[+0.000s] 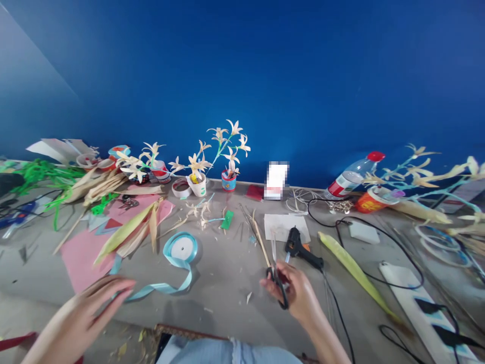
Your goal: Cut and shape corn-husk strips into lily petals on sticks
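Note:
My left hand point(93, 308) is closed on the end part of a light blue satin ribbon point(161, 288), which passes between the thumb and fingers. From there the ribbon curls across the grey table to its spool point(182, 248), lying flat. At the right, my right hand point(293, 293) is wrapped round the black handles of a pair of scissors point(279, 283). Their blades point away from me, toward a white card. Just beyond that hand lies a black hot glue gun point(303, 247), its nozzle end on the white card point(278, 226).
Pale husk flowers stand in small cups point(229, 180) along the blue wall. Pink paper point(83, 258) and corn husks point(127, 232) lie at left. A green husk point(352, 270), black cables, a power strip point(413, 303) and a plastic bottle point(352, 174) are at right.

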`<action>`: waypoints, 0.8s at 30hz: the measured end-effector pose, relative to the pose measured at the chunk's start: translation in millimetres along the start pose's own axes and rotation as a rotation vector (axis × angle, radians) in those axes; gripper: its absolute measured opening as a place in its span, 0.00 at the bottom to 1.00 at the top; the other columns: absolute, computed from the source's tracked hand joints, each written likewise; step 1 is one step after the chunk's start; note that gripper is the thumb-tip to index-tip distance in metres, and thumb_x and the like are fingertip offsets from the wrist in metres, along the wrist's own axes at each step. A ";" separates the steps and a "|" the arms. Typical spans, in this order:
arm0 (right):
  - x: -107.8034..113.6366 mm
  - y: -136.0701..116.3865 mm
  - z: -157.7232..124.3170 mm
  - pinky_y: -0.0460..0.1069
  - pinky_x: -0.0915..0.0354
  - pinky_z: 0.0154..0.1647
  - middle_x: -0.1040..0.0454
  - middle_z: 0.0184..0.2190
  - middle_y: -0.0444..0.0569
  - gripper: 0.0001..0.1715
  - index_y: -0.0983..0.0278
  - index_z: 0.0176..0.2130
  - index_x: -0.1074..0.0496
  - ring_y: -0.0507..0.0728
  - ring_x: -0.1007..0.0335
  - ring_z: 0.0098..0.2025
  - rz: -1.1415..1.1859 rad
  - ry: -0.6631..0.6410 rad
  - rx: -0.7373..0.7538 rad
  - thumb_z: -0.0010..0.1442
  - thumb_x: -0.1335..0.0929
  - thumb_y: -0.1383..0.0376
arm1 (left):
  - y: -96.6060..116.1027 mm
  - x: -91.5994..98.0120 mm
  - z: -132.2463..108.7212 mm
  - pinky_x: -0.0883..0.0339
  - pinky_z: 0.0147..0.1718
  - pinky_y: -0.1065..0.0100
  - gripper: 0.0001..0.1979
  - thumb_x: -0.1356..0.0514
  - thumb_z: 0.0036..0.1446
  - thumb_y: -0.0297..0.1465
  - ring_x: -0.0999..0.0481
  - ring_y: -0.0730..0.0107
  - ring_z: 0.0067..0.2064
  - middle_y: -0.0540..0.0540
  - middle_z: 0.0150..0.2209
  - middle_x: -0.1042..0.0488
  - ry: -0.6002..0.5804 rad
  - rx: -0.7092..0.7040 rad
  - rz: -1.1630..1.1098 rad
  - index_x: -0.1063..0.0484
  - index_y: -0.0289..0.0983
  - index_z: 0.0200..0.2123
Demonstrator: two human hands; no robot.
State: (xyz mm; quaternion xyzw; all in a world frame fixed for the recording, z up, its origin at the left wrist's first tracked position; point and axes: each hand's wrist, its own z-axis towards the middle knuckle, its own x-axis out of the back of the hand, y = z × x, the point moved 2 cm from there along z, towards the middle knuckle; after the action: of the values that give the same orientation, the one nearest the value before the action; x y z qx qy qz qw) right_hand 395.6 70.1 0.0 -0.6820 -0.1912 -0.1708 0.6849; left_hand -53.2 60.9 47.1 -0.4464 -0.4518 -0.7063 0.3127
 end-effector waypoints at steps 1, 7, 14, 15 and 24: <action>9.4 6.2 -8.5 0.47 0.36 0.25 0.27 0.23 0.49 0.26 0.60 0.24 0.34 0.57 0.29 0.24 -0.090 0.040 -0.026 0.56 0.32 0.42 | 6.7 -6.8 15.2 0.22 0.39 0.64 0.08 0.45 0.63 0.40 0.19 0.62 0.40 0.56 0.40 0.19 -0.024 -0.012 0.007 0.27 0.54 0.43; 58.4 51.1 -75.8 0.48 0.45 0.21 0.30 0.15 0.44 0.27 0.57 0.19 0.39 0.57 0.34 0.18 -0.686 0.045 -0.342 0.57 0.33 0.44 | 54.7 -32.4 81.3 0.26 0.43 0.70 0.13 0.48 0.66 0.35 0.19 0.64 0.44 0.48 0.43 0.19 -0.146 -0.188 0.009 0.23 0.44 0.43; 55.5 69.3 -96.2 0.50 0.43 0.24 0.26 0.18 0.47 0.24 0.56 0.21 0.39 0.61 0.27 0.22 -0.755 0.113 -0.394 0.58 0.35 0.44 | 77.2 -41.9 94.3 0.28 0.44 0.69 0.14 0.49 0.68 0.34 0.20 0.65 0.44 0.48 0.42 0.19 -0.223 -0.273 -0.022 0.23 0.42 0.42; 54.3 71.9 -95.3 0.51 0.43 0.24 0.26 0.20 0.47 0.23 0.56 0.23 0.38 0.62 0.26 0.22 -0.771 0.141 -0.376 0.58 0.34 0.44 | 78.9 -42.4 94.1 0.28 0.44 0.69 0.14 0.50 0.68 0.33 0.20 0.65 0.44 0.48 0.41 0.20 -0.244 -0.274 -0.027 0.23 0.42 0.42; 56.5 72.8 -86.4 0.49 0.49 0.23 0.27 0.18 0.44 0.21 0.56 0.26 0.44 0.62 0.26 0.22 -0.742 0.049 -0.429 0.56 0.32 0.48 | 80.1 -46.1 87.9 0.29 0.45 0.67 0.13 0.51 0.69 0.33 0.21 0.64 0.45 0.47 0.42 0.21 -0.312 -0.255 -0.060 0.25 0.42 0.43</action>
State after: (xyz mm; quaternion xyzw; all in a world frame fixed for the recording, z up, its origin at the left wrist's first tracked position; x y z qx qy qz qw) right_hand 483.2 -13.9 -35.0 -0.6896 -0.3674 -0.4579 0.4241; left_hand 63.7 111.5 50.7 -0.5726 -0.4146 -0.6893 0.1586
